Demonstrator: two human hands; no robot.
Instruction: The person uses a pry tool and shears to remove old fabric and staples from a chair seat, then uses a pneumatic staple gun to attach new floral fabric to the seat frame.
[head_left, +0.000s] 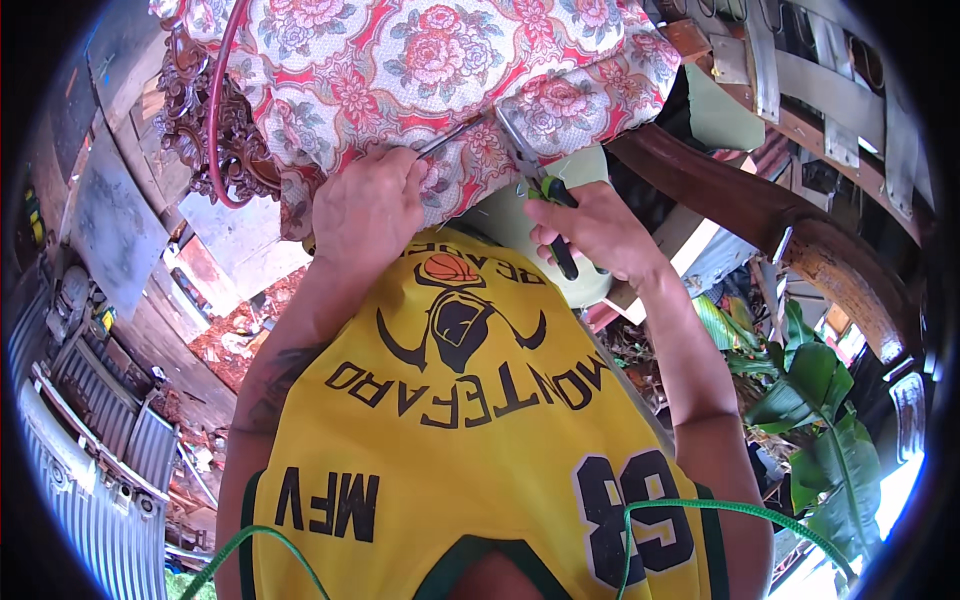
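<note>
Red-and-white floral fabric [450, 50] covers a padded piece of furniture in front of me. My left hand [365, 205] is closed on a tool with a thin metal shaft [452, 136], its handle hidden in the fist. The shaft runs up and right across the fabric. My right hand [600, 232] grips pliers [549, 190] with green and black handles. Their metal jaws point up and left onto the fabric, close to the tip of the shaft. Whether the jaws pinch anything is too small to tell.
Dark carved wood [215, 120] borders the fabric at left, with a red hose [217, 110] curving over it. A curved brown wooden piece [760, 215] extends at right. Green leaves [820, 390] stand lower right; corrugated metal sheets [100, 480] lie lower left.
</note>
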